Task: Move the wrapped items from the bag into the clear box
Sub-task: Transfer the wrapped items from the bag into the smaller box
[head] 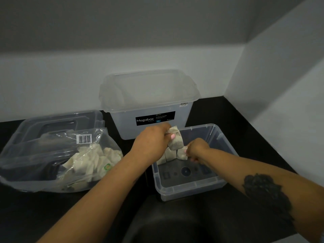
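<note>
While the left hand (154, 137) holds one wrapped packet (176, 140) pinched in its grip above the clear box (191, 188), the right hand (197, 149) reaches inside, its fingers curled on a packet in a short row (171, 155) standing against the far wall. Many more packets lie in the bag (84, 155) on the counter (219, 111), left of the box. A lidded tub (149, 106) stands behind. The standing row looks unsteady: lowering the held packet carelessly could topple it, and a light pinch on slick wrapping could let the packet slip. The bag's open mouth may also spill packets if nudged.
</note>
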Action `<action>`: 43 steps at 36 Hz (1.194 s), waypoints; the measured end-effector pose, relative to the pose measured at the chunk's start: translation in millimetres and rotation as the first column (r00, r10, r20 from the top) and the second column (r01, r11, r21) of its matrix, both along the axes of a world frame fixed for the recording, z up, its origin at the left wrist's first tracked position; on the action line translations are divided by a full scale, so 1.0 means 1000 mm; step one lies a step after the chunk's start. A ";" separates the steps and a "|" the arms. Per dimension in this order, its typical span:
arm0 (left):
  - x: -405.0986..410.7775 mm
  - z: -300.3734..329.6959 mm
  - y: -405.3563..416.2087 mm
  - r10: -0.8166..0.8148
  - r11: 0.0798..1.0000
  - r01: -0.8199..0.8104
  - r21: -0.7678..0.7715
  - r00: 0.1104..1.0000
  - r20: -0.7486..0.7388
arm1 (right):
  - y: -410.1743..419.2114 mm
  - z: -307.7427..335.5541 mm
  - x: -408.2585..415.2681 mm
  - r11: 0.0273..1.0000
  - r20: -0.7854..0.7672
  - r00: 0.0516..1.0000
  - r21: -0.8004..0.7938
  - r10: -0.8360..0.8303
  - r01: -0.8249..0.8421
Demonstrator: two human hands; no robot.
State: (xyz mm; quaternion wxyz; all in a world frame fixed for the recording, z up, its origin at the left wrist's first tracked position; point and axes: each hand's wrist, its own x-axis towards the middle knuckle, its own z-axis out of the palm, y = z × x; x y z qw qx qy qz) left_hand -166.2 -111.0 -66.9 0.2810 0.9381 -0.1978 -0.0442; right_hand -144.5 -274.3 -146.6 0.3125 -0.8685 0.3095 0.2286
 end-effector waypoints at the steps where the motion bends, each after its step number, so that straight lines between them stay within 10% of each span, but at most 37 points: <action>1: 0.000 0.000 0.000 -0.001 1.000 0.001 0.001 1.000 -0.002 | 0.000 0.000 0.001 1.000 -0.010 1.000 0.003 -0.011 0.011; 19: 0.005 -0.001 -0.003 0.013 0.999 -0.012 0.048 1.000 -0.009 | 0.003 0.013 -0.001 0.975 -0.134 0.983 0.162 -0.128 0.149; 26: 0.012 0.001 -0.007 0.036 0.993 -0.034 0.116 0.999 -0.012 | -0.011 0.063 -0.013 0.922 -0.083 0.919 0.000 0.386 -0.387; 33: 0.011 0.007 -0.029 0.019 0.991 -0.008 0.130 0.996 -0.086 | -0.020 0.116 -0.016 0.865 0.306 0.827 0.025 0.471 -0.502; 43: 0.009 -0.003 -0.053 -0.001 0.982 0.045 0.184 0.972 -0.234 | -0.020 0.103 -0.024 0.837 0.272 0.792 -0.174 0.547 -0.518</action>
